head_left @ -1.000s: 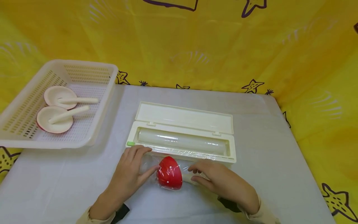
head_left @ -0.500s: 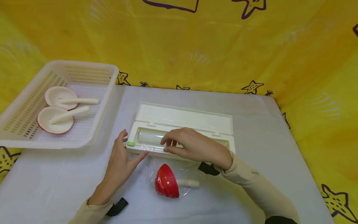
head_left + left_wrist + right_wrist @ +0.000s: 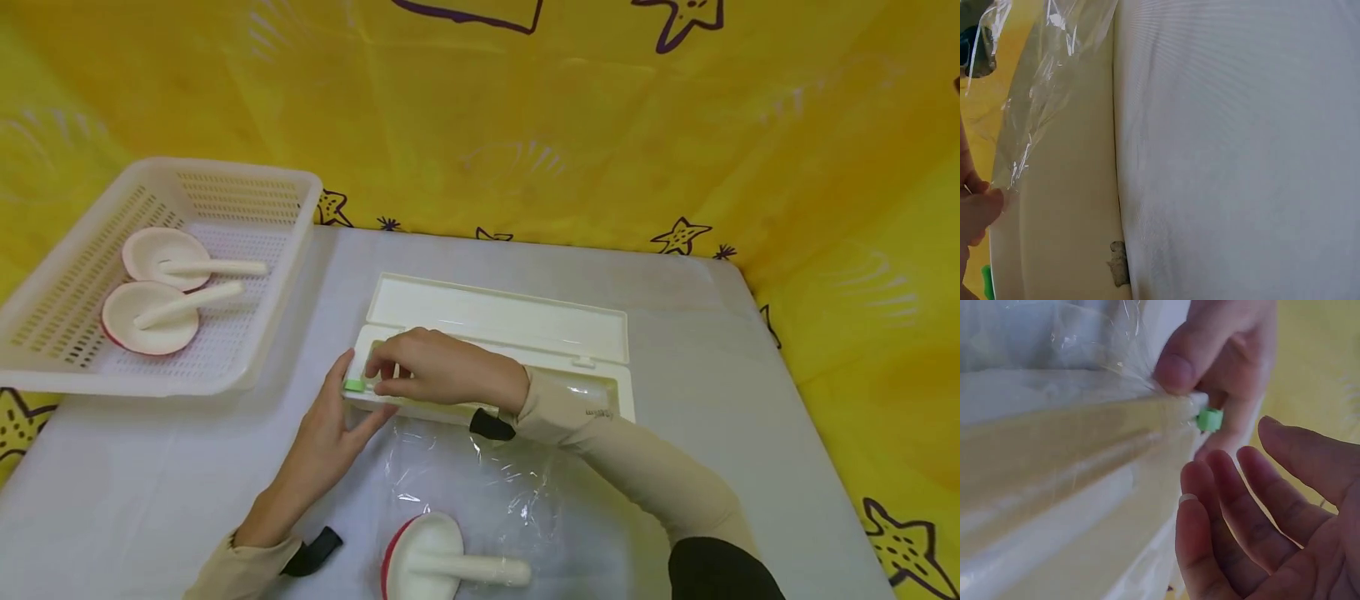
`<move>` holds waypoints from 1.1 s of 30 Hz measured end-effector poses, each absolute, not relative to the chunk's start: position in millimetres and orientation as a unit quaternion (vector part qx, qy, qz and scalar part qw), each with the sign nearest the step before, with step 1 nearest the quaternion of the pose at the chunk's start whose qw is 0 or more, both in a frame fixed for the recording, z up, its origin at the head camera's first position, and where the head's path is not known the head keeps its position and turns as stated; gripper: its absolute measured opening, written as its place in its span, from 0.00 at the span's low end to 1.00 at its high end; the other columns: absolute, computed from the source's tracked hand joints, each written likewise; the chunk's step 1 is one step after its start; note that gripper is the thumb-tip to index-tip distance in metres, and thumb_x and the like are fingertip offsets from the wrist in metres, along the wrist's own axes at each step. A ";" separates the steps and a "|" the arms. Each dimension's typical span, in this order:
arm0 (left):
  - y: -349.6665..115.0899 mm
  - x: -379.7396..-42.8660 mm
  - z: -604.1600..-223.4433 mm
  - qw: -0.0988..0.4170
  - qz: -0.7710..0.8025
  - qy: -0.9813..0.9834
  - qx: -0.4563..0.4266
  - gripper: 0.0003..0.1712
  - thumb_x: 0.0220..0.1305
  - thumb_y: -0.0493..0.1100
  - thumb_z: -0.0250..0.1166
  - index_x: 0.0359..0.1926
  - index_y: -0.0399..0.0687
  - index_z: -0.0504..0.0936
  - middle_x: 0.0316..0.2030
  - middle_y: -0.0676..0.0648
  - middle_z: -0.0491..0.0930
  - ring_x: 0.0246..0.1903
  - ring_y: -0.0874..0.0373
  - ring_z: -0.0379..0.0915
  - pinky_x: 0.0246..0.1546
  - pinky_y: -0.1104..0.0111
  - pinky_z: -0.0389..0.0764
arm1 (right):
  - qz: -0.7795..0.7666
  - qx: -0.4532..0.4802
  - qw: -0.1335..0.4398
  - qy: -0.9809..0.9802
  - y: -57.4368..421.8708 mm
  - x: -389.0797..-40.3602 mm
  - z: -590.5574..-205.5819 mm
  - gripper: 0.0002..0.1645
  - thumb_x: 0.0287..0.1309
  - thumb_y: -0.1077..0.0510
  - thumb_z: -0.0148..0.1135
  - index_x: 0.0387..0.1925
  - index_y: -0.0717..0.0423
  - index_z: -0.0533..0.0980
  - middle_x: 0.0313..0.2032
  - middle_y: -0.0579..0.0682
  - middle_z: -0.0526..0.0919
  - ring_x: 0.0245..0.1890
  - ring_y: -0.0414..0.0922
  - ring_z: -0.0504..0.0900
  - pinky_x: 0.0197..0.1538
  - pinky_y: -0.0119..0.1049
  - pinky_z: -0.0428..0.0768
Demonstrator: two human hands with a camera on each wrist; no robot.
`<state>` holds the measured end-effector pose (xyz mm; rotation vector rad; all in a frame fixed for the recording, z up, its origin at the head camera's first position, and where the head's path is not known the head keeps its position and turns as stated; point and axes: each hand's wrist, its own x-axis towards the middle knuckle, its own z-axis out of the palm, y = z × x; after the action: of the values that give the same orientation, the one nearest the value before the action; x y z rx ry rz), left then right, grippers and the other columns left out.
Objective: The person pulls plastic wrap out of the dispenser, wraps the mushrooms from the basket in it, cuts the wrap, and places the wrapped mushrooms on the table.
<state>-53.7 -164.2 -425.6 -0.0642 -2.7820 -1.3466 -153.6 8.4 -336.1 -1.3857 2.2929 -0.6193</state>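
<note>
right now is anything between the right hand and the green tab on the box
Nothing visible stands between the right hand and the green tab. The left hand grips the box close beside the tab, its thumb on the clear film, but leaves the tab exposed.

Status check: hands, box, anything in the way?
Left hand holding clear plastic film at left end of long cream plastic box. Right hand near small green plastic tab, not touching. Beige right sleeve crosses over box.

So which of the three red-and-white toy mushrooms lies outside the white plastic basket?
The toy mushroom at the head view's bottom edge, near the clear plastic film; the other two lie inside the basket.
</note>
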 end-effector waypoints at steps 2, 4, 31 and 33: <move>-163.9 -53.6 -424.0 0.011 -0.432 -0.902 -0.012 0.56 0.62 0.53 0.70 0.77 0.41 0.45 0.73 0.33 0.55 0.70 0.35 0.58 0.64 0.38 0.63 | -0.218 -0.494 0.194 0.819 2.1 -154.3 -339.7 0.14 0.68 0.55 0.61 0.51 0.56 0.80 0.41 0.46 0.86 0.37 0.37 0.82 0.46 0.24 0.75; -163.7 -54.0 -423.3 0.006 -0.432 -0.902 -0.009 0.56 0.61 0.55 0.71 0.77 0.43 0.45 0.73 0.34 0.56 0.70 0.36 0.58 0.65 0.38 0.63 | -0.214 -0.494 0.190 0.821 -4.1 -154.7 -342.6 0.15 0.67 0.55 0.62 0.51 0.56 0.81 0.41 0.46 0.85 0.36 0.37 0.81 0.45 0.24 0.75; -163.7 -54.6 -426.5 0.044 -0.422 -0.904 -0.048 0.50 0.62 0.40 0.70 0.74 0.36 0.47 0.66 0.31 0.63 0.63 0.38 0.64 0.61 0.43 0.67 | -0.183 -0.486 0.166 0.838 -8.8 -156.1 -351.6 0.06 0.59 0.60 0.67 0.38 0.55 0.86 0.32 0.47 0.87 0.32 0.37 0.79 0.40 0.24 0.74; -163.9 -54.2 -426.1 0.043 -0.422 -0.904 -0.050 0.50 0.62 0.40 0.70 0.74 0.36 0.47 0.67 0.32 0.63 0.63 0.39 0.64 0.60 0.43 0.67 | -0.183 -0.483 0.165 0.840 -4.1 -154.6 -351.5 0.07 0.59 0.59 0.68 0.39 0.55 0.86 0.32 0.46 0.87 0.31 0.36 0.79 0.39 0.24 0.74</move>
<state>-54.2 -163.9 -426.1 -0.1535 -2.7661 -1.2892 -154.6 -4.1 -351.5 -1.3772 2.3925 -0.5222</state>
